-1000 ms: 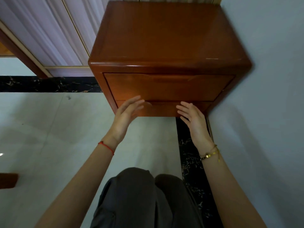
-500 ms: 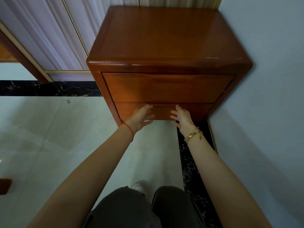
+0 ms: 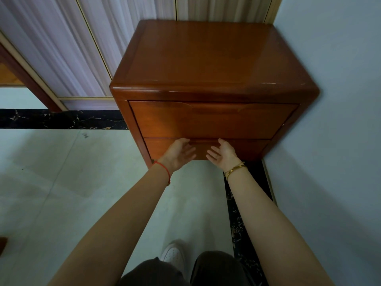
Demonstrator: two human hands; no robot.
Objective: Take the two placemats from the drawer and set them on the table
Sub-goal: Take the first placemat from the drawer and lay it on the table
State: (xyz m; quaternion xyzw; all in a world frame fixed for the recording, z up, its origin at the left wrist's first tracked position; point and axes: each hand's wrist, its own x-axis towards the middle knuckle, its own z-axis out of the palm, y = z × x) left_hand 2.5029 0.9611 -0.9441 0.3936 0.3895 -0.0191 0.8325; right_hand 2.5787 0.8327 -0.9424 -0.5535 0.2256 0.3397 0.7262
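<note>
A reddish-brown wooden nightstand [image 3: 206, 58] stands in the corner with two drawers, both closed. My left hand [image 3: 179, 154] and my right hand [image 3: 223, 154] are side by side at the lower drawer [image 3: 247, 148]. Their palms are turned up and their fingertips are hooked into the handle recess along its top edge. The upper drawer [image 3: 212, 120] sits just above my fingers. The placemats are hidden from view.
A pale wall [image 3: 334, 100] runs close along the nightstand's right side. Curtains [image 3: 61, 48] hang behind it on the left. The floor is light tile with a black marble strip [image 3: 61, 119]. My knees and a white shoe [image 3: 173, 255] are below.
Both hands have moved forward and down from in front of the drawers to the lower drawer's top edge, and their palms have turned upward. The drawers have stayed closed.
</note>
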